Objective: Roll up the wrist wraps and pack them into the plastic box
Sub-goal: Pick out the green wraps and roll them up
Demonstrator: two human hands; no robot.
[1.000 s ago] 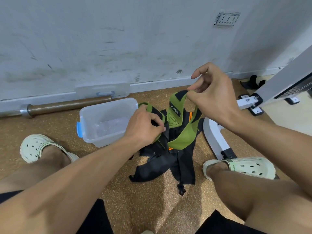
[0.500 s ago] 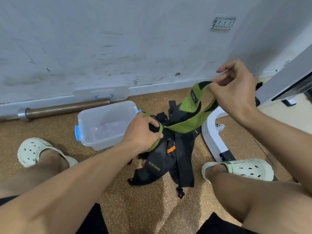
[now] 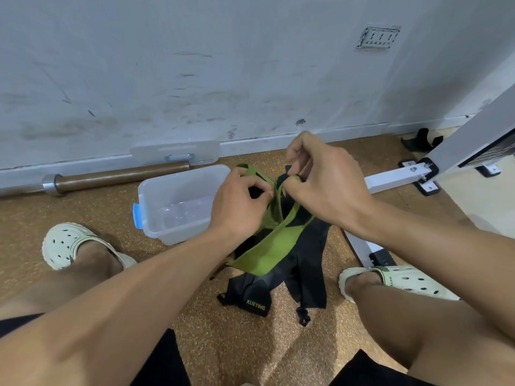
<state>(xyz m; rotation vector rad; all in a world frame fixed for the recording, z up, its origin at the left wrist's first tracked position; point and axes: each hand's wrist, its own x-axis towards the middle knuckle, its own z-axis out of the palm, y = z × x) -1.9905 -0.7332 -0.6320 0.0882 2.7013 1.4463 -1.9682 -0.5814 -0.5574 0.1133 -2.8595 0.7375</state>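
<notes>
A green and black wrist wrap (image 3: 269, 246) hangs in a loop between my two hands, above the floor. My left hand (image 3: 239, 204) grips one end of it, fingers curled round the fabric. My right hand (image 3: 323, 182) pinches the other end close beside the left hand. Below them black wrist wraps (image 3: 303, 277) lie in a heap on the cork floor, one marked XUEYING. The clear plastic box (image 3: 156, 201) with a blue clip stands open just left of my hands, with nothing visible inside.
The box lid (image 3: 175, 153) leans against the wall behind the box. A barbell (image 3: 117, 178) lies along the wall at the left. A white machine frame (image 3: 390, 179) stands at the right. My feet in pale clogs (image 3: 67, 243) (image 3: 398, 282) flank the wraps.
My right hand has come back left and down from its outstretched place, bringing its end of the green wrap next to the left hand. The wrap now sags in a loop.
</notes>
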